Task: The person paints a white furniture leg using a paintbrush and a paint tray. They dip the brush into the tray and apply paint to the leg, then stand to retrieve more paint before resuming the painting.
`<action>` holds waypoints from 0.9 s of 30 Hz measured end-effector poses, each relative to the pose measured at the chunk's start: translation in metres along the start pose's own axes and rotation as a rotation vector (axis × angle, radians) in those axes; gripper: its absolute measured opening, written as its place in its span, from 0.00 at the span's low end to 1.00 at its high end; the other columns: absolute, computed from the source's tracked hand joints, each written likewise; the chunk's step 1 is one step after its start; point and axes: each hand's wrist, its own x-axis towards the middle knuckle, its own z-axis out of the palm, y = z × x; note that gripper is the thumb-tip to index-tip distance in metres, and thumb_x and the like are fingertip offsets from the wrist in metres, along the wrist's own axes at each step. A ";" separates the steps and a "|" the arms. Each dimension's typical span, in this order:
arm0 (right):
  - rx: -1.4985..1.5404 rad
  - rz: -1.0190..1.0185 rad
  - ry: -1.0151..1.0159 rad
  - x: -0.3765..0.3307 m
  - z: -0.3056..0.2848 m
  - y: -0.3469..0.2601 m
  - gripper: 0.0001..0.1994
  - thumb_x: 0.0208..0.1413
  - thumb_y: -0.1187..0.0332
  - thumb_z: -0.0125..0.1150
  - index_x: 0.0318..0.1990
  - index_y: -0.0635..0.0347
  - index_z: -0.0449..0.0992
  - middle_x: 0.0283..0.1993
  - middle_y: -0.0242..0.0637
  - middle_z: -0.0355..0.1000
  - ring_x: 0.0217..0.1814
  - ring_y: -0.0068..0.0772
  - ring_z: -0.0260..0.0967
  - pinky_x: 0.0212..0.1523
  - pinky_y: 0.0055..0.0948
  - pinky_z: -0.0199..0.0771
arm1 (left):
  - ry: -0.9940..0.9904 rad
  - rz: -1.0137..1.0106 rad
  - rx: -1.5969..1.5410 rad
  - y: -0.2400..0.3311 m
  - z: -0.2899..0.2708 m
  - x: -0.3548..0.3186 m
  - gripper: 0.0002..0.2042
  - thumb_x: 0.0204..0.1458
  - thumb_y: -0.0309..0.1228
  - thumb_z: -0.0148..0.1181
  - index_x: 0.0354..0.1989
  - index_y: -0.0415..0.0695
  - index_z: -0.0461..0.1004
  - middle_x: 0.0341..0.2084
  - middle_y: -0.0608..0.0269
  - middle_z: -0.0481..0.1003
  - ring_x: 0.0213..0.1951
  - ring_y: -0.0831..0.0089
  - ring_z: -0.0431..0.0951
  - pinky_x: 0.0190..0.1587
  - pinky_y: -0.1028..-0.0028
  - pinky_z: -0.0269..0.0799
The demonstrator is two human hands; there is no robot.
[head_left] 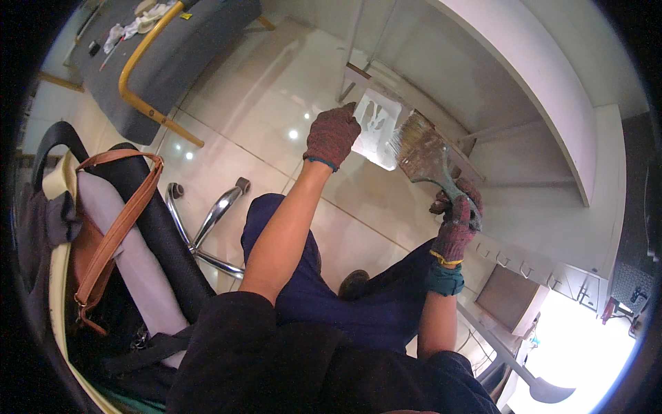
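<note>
This looks like an office or a similar indoor workroom under fit-out or repainting. The floor (276, 90) is glossy cream tile with thin joints, mirroring the ceiling lights. A swivel chair (138, 228) on a chrome star base with castors stands on it, a brown handbag (103, 241) hung on its back. A grey-topped bench (186, 41) with a yellow tube frame carries rags and small items. A white built-in shelf unit (552, 138) rises beside, and a wide paintbrush (427, 155) is at work.
</note>
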 end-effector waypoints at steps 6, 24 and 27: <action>-0.050 -0.010 0.063 -0.008 -0.015 -0.006 0.19 0.53 0.61 0.55 0.48 0.66 0.67 0.29 0.44 0.72 0.23 0.30 0.70 0.21 0.23 0.70 | 0.062 0.148 0.036 -0.015 0.008 0.000 0.17 0.47 0.34 0.46 0.43 0.38 0.72 0.35 0.45 0.74 0.38 0.51 0.74 0.43 0.60 0.69; 0.053 0.023 0.179 -0.017 -0.032 -0.013 0.19 0.54 0.63 0.51 0.49 0.67 0.65 0.27 0.43 0.69 0.24 0.30 0.68 0.19 0.25 0.70 | -0.209 0.012 -0.105 0.005 0.001 -0.005 0.22 0.46 0.38 0.49 0.47 0.37 0.71 0.41 0.43 0.73 0.44 0.52 0.72 0.50 0.63 0.66; 0.122 0.049 0.161 -0.016 -0.026 -0.012 0.20 0.54 0.62 0.51 0.49 0.67 0.64 0.26 0.42 0.68 0.23 0.29 0.67 0.20 0.25 0.70 | -0.218 0.018 -0.116 -0.004 0.009 -0.005 0.22 0.46 0.39 0.50 0.47 0.37 0.71 0.41 0.43 0.73 0.45 0.52 0.72 0.50 0.63 0.66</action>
